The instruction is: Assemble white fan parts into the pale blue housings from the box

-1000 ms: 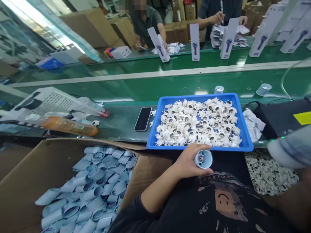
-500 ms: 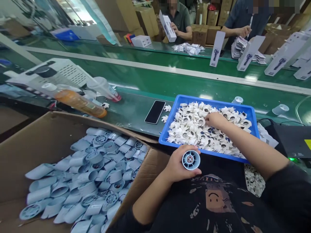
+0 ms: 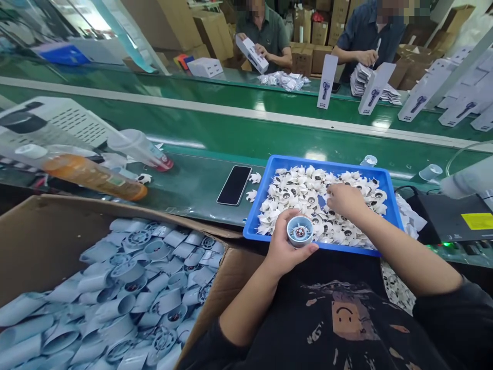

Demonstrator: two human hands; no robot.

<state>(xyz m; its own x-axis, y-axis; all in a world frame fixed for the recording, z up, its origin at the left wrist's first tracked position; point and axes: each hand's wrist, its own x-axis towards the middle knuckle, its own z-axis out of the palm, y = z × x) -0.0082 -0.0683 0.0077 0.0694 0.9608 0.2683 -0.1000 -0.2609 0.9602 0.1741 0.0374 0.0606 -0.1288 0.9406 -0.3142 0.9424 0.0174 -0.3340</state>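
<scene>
My left hand (image 3: 283,246) is wrapped round a light blue fan housing (image 3: 300,231), a short round tube with spokes and a motor hub inside, its round end turned up towards me. My right hand (image 3: 346,200) is over the blue tray (image 3: 396,205), fingertips pinched together among white fan impellers (image 3: 292,192). Whether an impeller is between those fingertips is hidden. To the left, a cardboard box (image 3: 227,272) holds a heap of similar light blue housings (image 3: 131,303).
A phone (image 3: 234,185) and two loose impellers lie left of the tray. Further left are an orange bottle (image 3: 92,174) and a plastic cup (image 3: 138,149). A black device (image 3: 454,221) stands at right. Across the green bench (image 3: 215,121), two people handle boxes and packets.
My left hand has raised the housing towards the tray's near edge and tilted it. My right hand stays among the impellers. The camera view has shifted slightly right.
</scene>
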